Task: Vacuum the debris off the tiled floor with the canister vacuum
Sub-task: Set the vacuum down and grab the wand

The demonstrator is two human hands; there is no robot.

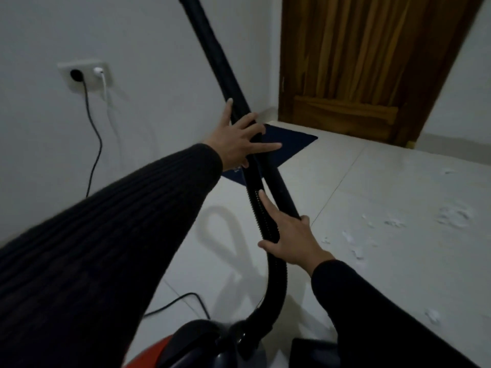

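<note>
The canister vacuum [170, 349], red and black, sits at the bottom edge by my feet. Its ribbed black hose [276, 277] rises from it and joins a rigid black wand [210, 49], which slants up out of the top of the frame. My left hand [236, 139] lies against the wand with fingers spread and the thumb pointing up the tube. Lower down, my right hand [292, 237] is wrapped around the ribbed hose, index finger stretched along it. White debris [451, 216] is scattered over the pale tiled floor [372, 274] at the right. The wand's nozzle is out of view.
A dark blue mat [292, 139] lies in the corner before a wooden door [358, 62]. A wall socket [85, 75] on the left wall holds a black plug and a white charger. The black power cord [180, 301] trails over the floor near the canister.
</note>
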